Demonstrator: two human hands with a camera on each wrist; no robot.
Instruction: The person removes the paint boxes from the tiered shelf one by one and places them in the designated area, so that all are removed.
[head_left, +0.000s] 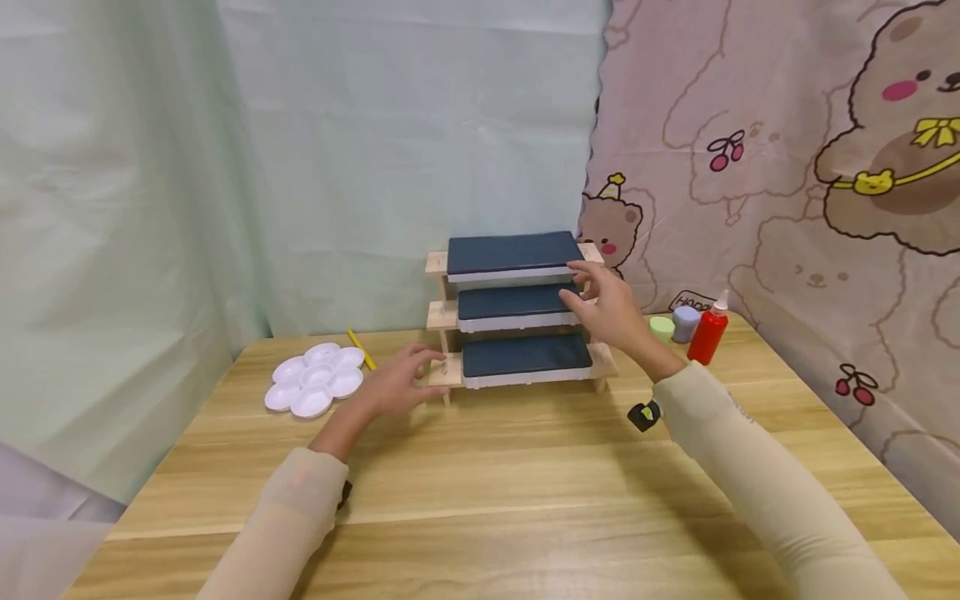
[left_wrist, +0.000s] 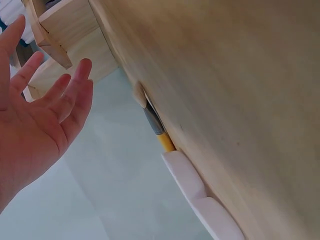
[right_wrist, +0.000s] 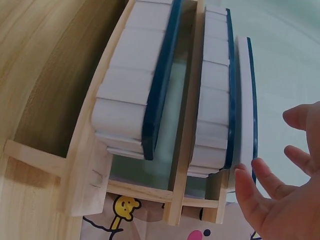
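Note:
A three-step wooden rack (head_left: 603,360) carries three white boxes with dark blue lids: a top box (head_left: 514,253), a middle box (head_left: 517,305) and a bottom box (head_left: 527,357). My left hand (head_left: 405,380), fingers spread and loosely bent, is at the rack's lower left end, holding nothing. In the left wrist view its palm (left_wrist: 40,117) faces the camera, apart from the wood. My right hand (head_left: 606,305) is by the right ends of the top and middle boxes, fingers apart. The right wrist view has its fingertips close to the top box (right_wrist: 246,100); whether they touch it I cannot tell.
A white flower-shaped palette (head_left: 315,379) lies at the left, with a yellow-handled paintbrush (head_left: 362,349) behind it. At the right stand a red squeeze bottle (head_left: 708,335), a green-lidded pot (head_left: 661,327) and a bluish pot (head_left: 686,323). Curtains hang behind the wooden table (head_left: 495,500).

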